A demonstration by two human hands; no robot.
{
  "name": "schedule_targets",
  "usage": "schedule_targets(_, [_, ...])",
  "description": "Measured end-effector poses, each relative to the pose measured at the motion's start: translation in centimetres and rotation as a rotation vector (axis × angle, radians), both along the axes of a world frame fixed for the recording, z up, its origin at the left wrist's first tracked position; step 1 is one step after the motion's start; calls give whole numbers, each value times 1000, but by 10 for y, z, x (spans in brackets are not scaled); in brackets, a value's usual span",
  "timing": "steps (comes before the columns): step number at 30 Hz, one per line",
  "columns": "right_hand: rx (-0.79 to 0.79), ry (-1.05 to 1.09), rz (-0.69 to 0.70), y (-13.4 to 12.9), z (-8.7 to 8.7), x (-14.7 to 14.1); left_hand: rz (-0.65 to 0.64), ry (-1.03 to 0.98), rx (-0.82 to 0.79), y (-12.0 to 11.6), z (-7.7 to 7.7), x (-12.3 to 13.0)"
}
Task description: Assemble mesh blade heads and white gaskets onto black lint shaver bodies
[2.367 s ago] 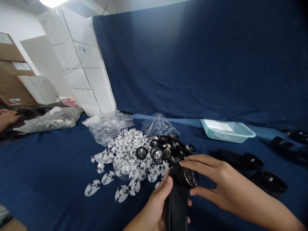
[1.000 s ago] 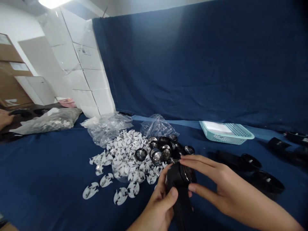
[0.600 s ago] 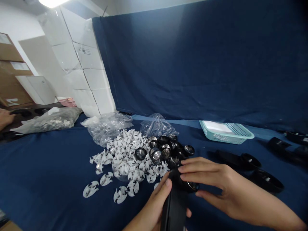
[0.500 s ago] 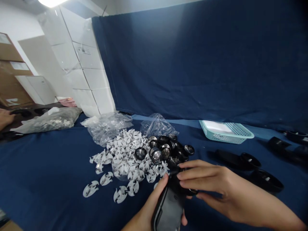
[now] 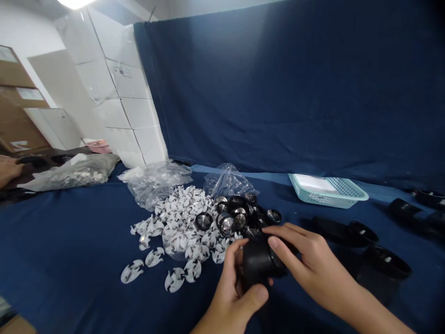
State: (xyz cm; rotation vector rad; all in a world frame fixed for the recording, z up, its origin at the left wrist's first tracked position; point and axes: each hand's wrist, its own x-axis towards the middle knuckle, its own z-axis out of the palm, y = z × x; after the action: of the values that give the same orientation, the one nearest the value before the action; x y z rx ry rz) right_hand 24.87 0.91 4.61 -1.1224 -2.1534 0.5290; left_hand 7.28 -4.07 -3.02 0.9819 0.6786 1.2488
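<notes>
A black plastic housing is held between both hands near the bottom centre. My left hand wraps round its left side and underside, thumb across the front. My right hand grips its upper right part, with fingers over the top edge. Just beyond the hands lies a pile of round black caps with perforated metal discs. Left of the caps spreads a heap of thin white-grey bladed pieces, with several loose ones nearer the front. The far side of the housing is hidden.
Clear plastic bags lie behind the heap. A turquoise basket holding white paper stands at the back right. More black housings lie at right. At far left, another person's hand is beside a filled bag.
The black housing has turned in my hands, and its long flat face no longer shows. My left thumb now crosses its front, and my right hand has shifted its hold on the upper right.
</notes>
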Motion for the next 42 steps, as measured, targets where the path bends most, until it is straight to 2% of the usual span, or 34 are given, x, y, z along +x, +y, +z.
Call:
schedule_targets(3, [-34, 34, 7, 0, 3, 2, 20, 13, 54, 2, -1, 0])
schedule_targets(9, [-136, -38, 148, -5, 19, 13, 4, 27, 89, 3, -2, -3])
schedule_targets(15, [-139, 25, 32, -1, 10, 6, 28, 32, 94, 3, -5, -2])
schedule_targets(19, [-164, -31, 172, 0, 16, 18, 76, 41, 84, 2, -6, -1])
schedule_targets(21, [-226, -52, 220, 0, 20, 26, 82, 49, 94, 2, -7, -1])
schedule_targets(24, [-404, -86, 182, 4, 20, 34, 97, 57, 125, 3, -9, -2])
schedule_targets(26, [-449, -75, 160, 7, 19, 35, 107, 60, 128, 4, -9, -2])
schedule_targets(30, [-351, 60, 256, 11, 19, 27, 81, 76, 139, 5, -8, -1])
schedule_targets(32, [-354, 107, 274, 12, 17, 21, 88, 104, 162, 4, -10, -1])
schedule_targets(37, [-313, 115, 84, 13, 8, 24, 153, 240, 208, 2, -16, -1])
schedule_targets(42, [-286, 98, 266, 10, 13, 26, 145, 248, 192, 1, -19, -2])
